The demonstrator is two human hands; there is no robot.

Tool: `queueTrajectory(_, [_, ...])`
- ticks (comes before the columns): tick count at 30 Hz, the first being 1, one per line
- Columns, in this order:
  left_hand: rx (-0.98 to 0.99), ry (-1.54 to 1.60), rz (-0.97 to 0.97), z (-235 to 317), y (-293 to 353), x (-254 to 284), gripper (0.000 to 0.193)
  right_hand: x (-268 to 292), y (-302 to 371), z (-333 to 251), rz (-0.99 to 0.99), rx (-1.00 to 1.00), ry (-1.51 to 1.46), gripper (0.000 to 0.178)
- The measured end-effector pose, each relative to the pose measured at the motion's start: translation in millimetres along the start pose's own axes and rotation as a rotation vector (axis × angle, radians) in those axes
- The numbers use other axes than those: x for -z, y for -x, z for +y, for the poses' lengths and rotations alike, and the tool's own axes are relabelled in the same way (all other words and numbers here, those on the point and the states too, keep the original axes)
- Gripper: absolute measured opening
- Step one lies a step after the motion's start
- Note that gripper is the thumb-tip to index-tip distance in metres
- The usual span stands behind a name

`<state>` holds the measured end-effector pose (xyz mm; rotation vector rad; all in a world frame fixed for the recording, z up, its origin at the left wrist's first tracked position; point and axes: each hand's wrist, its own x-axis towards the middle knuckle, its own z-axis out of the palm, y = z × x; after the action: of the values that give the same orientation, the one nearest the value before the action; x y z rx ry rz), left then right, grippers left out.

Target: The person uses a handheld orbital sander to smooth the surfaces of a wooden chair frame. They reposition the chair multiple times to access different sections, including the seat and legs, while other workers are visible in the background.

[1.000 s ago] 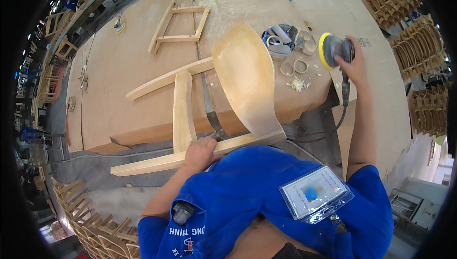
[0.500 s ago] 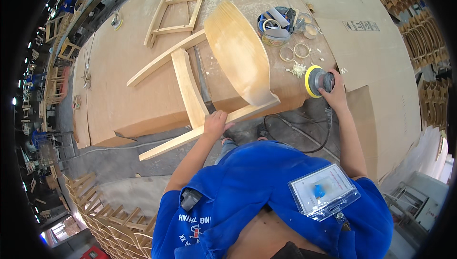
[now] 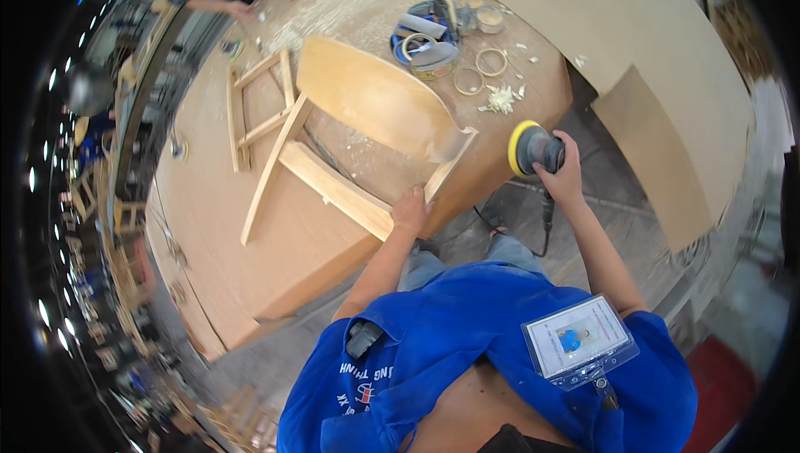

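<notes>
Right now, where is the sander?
In the head view the sander is in the right hand, right of centre, just off the workbench edge beside the chair back's corner.

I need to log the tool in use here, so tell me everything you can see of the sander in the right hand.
The round handheld power sander has a dark grey body and a flat yellow sanding disc seen edge-on, facing the end of the pale unfinished wooden chair frame lying on the workbench. The disc is close to the chair's end; contact cannot be told. The right hand grips the body from behind. A black cord hangs below it toward the floor. The left hand rests on the chair's rail.
</notes>
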<state>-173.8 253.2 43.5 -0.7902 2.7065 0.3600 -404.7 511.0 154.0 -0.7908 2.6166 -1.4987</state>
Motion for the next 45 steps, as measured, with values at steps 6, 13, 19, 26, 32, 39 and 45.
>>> queueTrajectory(6, [-0.408,0.048,-0.069,-43.6,-34.5,26.7,0.048,-92.3,39.9,-33.9,0.284,-0.244,-0.377,0.069])
queueTrajectory(13, [-0.234,-0.105,0.401,-186.2,-69.7,40.9,0.034,-196.1,84.8,-83.8,0.529,-0.304,-0.136,0.069])
queueTrajectory(19, [-0.315,-0.05,0.319,-210.6,-65.5,19.0,0.028,-213.4,61.8,-116.5,0.503,-0.15,-0.046,0.069])
queueTrajectory(26, [-0.288,-0.02,0.311,-204.7,-64.7,23.8,0.03,-231.2,9.4,-181.1,0.25,-0.007,0.28,0.053])
queueTrajectory(32, [-0.287,-0.024,0.327,-205.0,-66.3,24.5,0.031,-238.6,-2.7,-197.1,0.165,-0.04,0.355,0.053])
queueTrajectory(39, [-0.295,-0.028,0.354,-205.7,-66.1,21.2,0.032,-201.0,31.7,-147.5,0.376,-0.166,0.086,0.07])
queueTrajectory(45, [-0.29,-0.026,0.356,-205.0,-66.0,22.1,0.031,-201.9,49.3,-112.4,0.451,-0.238,0.001,0.075])
